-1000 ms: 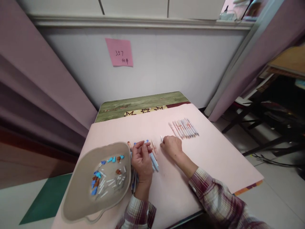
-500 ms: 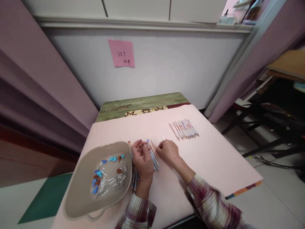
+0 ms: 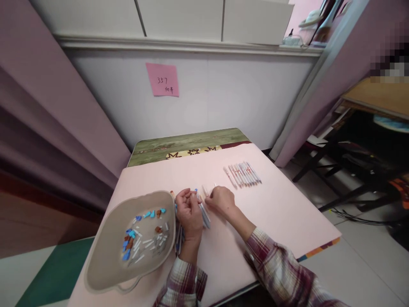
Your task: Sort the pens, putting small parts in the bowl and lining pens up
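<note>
Thumb and fingers of my right hand [image 3: 223, 200] are pinched together at the pens in the middle of the table. A slim white tip shows above its knuckles, and a pale pen [image 3: 205, 192] beside its fingertips is smeared by motion. My left hand [image 3: 190, 213] lies palm up with curled fingers and the thumb bent in; what it holds, if anything, is hidden. Light-blue and white pens [image 3: 206, 218] stick out between the hands, partly covered by the left one. Further right, a neat row of pale pens [image 3: 244, 175] lies side by side.
A beige basin [image 3: 102, 251] stands left of my left hand, containing blue and brown pieces [image 3: 128, 244] and small white sticks [image 3: 148, 244]. More pens are wedged between basin and wrist. A pale pink sheet [image 3: 275, 217] covers the table, which meets the wall.
The view has shifted slightly. The pale pen by my right fingertips has become blurred, and the white tip above that hand shows less. My left hand keeps its curled pose.
</note>
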Action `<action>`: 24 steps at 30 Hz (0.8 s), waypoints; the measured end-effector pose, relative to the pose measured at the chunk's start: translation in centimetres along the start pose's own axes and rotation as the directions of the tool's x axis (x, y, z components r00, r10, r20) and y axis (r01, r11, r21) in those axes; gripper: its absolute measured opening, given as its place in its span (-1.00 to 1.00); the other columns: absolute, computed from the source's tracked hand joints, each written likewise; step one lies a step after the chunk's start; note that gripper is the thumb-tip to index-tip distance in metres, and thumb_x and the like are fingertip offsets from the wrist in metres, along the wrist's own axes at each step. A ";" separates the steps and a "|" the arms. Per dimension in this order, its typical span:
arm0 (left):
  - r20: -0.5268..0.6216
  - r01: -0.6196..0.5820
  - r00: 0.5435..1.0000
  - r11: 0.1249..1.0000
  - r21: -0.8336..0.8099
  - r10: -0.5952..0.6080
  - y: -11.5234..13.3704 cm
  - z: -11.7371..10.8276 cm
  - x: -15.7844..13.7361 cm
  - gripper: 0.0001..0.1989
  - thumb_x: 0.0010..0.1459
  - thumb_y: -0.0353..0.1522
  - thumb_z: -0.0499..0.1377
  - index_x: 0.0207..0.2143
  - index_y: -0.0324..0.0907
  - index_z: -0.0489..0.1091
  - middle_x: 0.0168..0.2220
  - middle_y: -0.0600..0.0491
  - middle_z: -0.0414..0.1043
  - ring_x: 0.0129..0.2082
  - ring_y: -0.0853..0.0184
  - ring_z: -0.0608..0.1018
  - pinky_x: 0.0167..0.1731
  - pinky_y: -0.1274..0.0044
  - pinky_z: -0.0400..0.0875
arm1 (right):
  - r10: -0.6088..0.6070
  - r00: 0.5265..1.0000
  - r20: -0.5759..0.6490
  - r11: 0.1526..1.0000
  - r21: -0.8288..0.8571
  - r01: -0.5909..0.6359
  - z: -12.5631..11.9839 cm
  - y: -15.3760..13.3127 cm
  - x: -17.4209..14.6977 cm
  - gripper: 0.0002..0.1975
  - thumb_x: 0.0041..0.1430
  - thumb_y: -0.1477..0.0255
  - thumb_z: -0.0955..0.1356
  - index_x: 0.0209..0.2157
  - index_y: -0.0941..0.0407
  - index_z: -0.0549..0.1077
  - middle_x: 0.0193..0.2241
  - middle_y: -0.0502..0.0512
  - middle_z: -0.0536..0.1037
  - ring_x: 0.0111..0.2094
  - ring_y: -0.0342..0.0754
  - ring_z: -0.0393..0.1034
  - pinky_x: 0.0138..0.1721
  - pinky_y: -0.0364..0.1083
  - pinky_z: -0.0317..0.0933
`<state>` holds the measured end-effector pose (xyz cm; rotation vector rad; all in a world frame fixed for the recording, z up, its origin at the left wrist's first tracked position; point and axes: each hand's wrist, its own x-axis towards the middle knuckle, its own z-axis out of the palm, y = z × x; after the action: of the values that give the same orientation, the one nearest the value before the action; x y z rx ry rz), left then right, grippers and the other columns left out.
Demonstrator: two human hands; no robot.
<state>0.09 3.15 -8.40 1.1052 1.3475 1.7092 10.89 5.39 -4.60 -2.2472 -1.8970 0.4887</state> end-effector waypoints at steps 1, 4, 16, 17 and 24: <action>0.008 0.016 1.000 1.000 -0.009 -0.016 0.0 0.0 0.0 -0.75 0.17 -0.27 0.13 -0.12 -0.17 0.26 -0.30 0.02 0.44 -0.50 0.46 0.47 -0.42 0.58 0.39 | 0.014 1.000 -0.005 0.998 0.066 -0.014 -0.4 0.6 -0.2 -0.75 0.05 0.29 0.34 -0.43 0.14 0.59 -0.43 0.25 0.63 -0.32 0.08 0.54 -0.39 -0.12 0.25; 0.091 0.092 0.992 0.996 -0.005 -0.091 0.2 0.3 -0.3 -0.70 0.10 -0.24 0.21 -0.15 -0.18 0.31 -0.33 0.04 0.45 -0.51 0.45 0.48 -0.46 0.59 0.38 | -0.028 0.999 -0.036 0.955 0.296 0.037 -1.6 2.1 -1.3 -0.79 0.05 0.31 0.33 -0.49 0.10 0.56 -0.51 0.10 0.61 -0.42 -0.05 0.50 -0.44 -0.18 0.19; 0.213 0.246 0.951 0.967 -0.071 -0.226 0.4 0.4 -0.6 -0.74 0.12 -0.19 0.18 -0.43 -0.23 0.39 -0.58 0.12 0.42 -0.70 0.54 0.29 -0.65 0.67 0.19 | 0.039 0.974 -0.223 0.976 0.218 0.011 -1.3 3.9 0.5 -0.78 0.13 0.26 0.33 -0.37 0.05 0.58 -0.42 0.05 0.62 -0.34 -0.06 0.48 -0.36 -0.16 0.18; 0.207 0.246 0.952 0.966 -0.079 -0.226 0.2 0.4 -0.5 -0.74 0.12 -0.19 0.18 -0.42 -0.23 0.39 -0.57 0.11 0.43 -0.69 0.53 0.31 -0.65 0.67 0.22 | 0.050 0.979 -0.197 0.988 0.152 -0.020 -1.2 3.8 1.3 -0.78 0.12 0.25 0.34 -0.37 0.05 0.59 -0.39 0.07 0.62 -0.30 -0.03 0.48 -0.33 -0.14 0.19; 0.167 0.292 0.949 0.945 -0.144 -0.268 0.2 0.6 -0.3 -0.75 0.08 -0.21 0.23 -0.40 -0.24 0.39 -0.50 0.07 0.48 -0.65 0.50 0.42 -0.63 0.65 0.31 | 0.094 0.994 -0.061 0.996 -0.004 -0.094 0.2 1.7 4.0 -0.82 -0.03 0.38 0.39 -0.40 0.18 0.59 -0.36 0.32 0.62 -0.26 0.10 0.52 -0.31 -0.09 0.23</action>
<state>0.77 3.04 -8.16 0.8774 1.1840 1.4737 12.94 9.01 -5.88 -2.3360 -1.7732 0.4229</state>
